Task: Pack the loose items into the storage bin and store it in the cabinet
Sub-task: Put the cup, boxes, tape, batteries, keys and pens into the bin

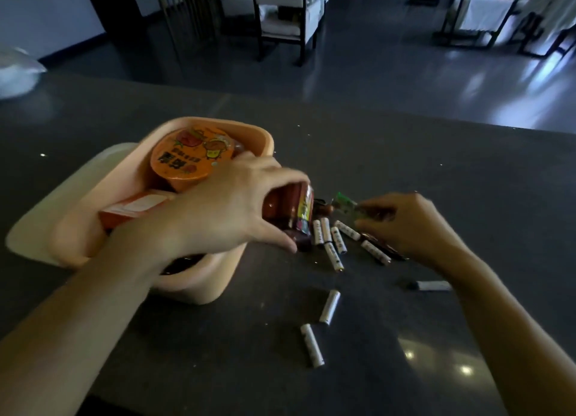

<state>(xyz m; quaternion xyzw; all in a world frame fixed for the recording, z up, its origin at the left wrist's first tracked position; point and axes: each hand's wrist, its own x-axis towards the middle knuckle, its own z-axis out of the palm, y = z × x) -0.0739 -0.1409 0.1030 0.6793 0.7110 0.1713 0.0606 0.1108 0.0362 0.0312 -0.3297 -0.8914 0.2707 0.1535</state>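
A peach storage bin (pixel 199 286) sits on the dark counter, resting partly on its flat lid (pixel 59 203). Inside it are an orange cup with a printed foil top (pixel 187 154) and an orange box (pixel 137 207). My left hand (pixel 230 207) grips a dark brown bottle (pixel 291 211) held sideways at the bin's right rim. My right hand (pixel 408 225) pinches a small green packet (pixel 344 205) just above the counter. Several white batteries (pixel 332 241) lie scattered between and below my hands, with two more (pixel 311 348) nearer the front.
A white marker or battery with a dark tip (pixel 431 285) lies by my right forearm. A white bag (pixel 18 72) sits at the counter's far left. Beyond the counter's far edge are a shiny floor and dark-framed chairs (pixel 286 19).
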